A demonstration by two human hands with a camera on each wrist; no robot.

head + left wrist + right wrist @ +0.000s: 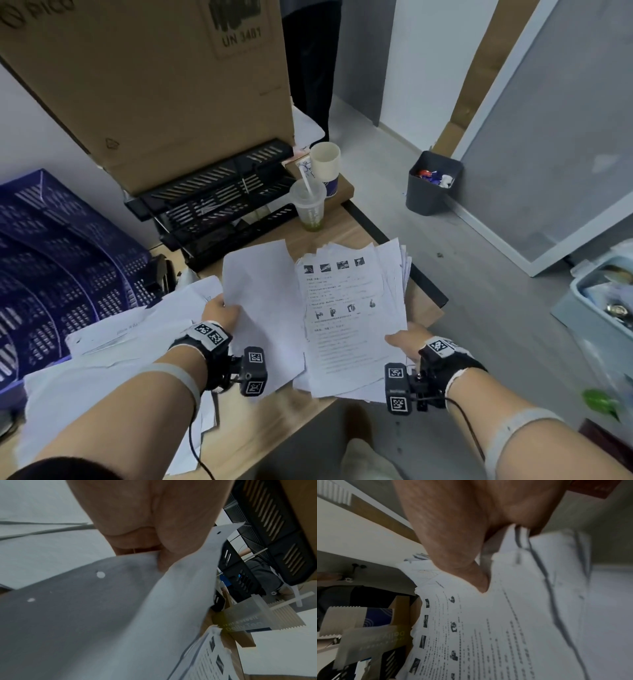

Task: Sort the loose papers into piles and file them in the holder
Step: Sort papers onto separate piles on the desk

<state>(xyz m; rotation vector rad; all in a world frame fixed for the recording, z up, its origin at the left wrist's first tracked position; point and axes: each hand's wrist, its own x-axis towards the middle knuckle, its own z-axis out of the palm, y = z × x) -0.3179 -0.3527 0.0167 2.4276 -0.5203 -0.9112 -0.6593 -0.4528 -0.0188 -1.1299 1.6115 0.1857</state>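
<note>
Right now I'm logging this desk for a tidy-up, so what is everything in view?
blank sheet: one, white, in left hand
printed stack: one, white, in right hand
loose papers: several, white, desk left
holder: one, black, tiered, desk rear
cardboard box: one, brown, behind holder
crates: stacked, blue, far left
cups: two, beside holder
bin: one, grey, floor
hands: left hand, right hand, each gripping paper

Both bare arms reach forward, each with a black strap and a small camera at the wrist. The left hand [219, 313] has its thumb and fingers closed in a pinch. The right hand [406, 341] has its thumb on top and its fingers curled underneath.
</note>
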